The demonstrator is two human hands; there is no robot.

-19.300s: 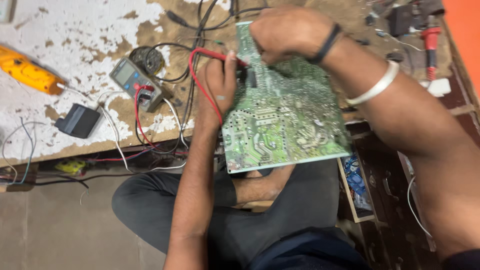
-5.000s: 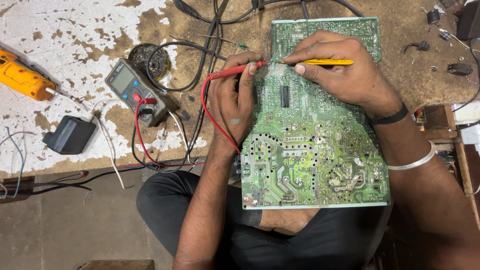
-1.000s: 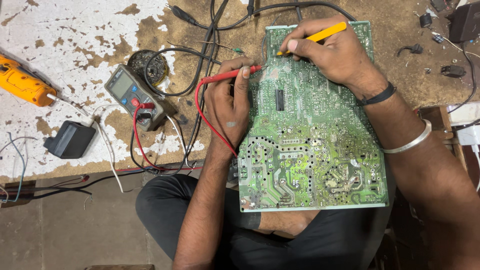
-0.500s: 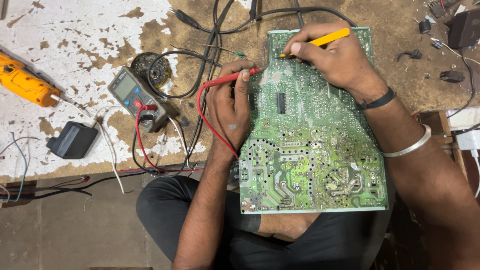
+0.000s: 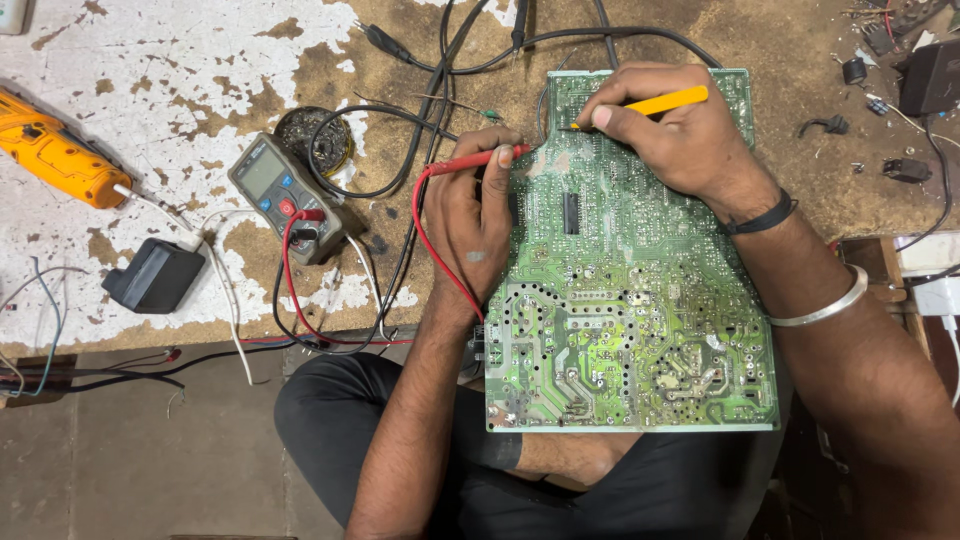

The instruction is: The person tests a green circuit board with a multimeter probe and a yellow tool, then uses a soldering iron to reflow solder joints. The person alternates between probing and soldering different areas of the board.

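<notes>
A green circuit board point(image 5: 640, 320) lies solder side up, partly on the worn bench and partly over my lap. My left hand point(image 5: 480, 220) grips a red test probe point(image 5: 478, 160) whose tip touches the board's upper left edge. My right hand point(image 5: 670, 135) pinches a yellow probe point(image 5: 665, 100), its point on the board's top part. A red lead point(image 5: 440, 255) runs from the red probe to a grey multimeter point(image 5: 285, 195) left of the board.
An orange tool point(image 5: 55, 150) lies at far left, a black adapter point(image 5: 150, 275) below it. A round dark tin point(image 5: 312, 140) sits by the meter. Black cables point(image 5: 450, 60) cross the bench top. Small dark parts point(image 5: 905, 170) lie at far right.
Both hands have held the probes throughout. Over the last second the probe tips stayed near the board's top edge; the view shifted slightly.
</notes>
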